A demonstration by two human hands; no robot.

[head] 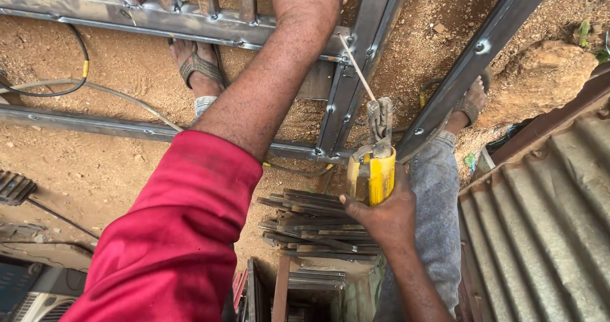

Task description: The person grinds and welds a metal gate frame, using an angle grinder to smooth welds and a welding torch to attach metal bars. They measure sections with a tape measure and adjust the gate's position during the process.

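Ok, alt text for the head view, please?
The right hand grips a yellow electrode holder whose welding rod touches a steel frame on sandy ground; the red-sleeved left arm reaches to the frame.

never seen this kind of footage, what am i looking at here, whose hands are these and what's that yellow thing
One camera, worn on a person's head, looks down at their own two hands. The right hand grips a yellow electrode holder; its clamp holds a thin welding rod whose tip touches a joint of the steel frame. The left arm, in a red sleeve, reaches up over the frame; its hand is cut off at the top edge. Below lie sandy ground, a cable, the person's sandalled feet and a stack of metal strips. Corrugated sheet lies at right.
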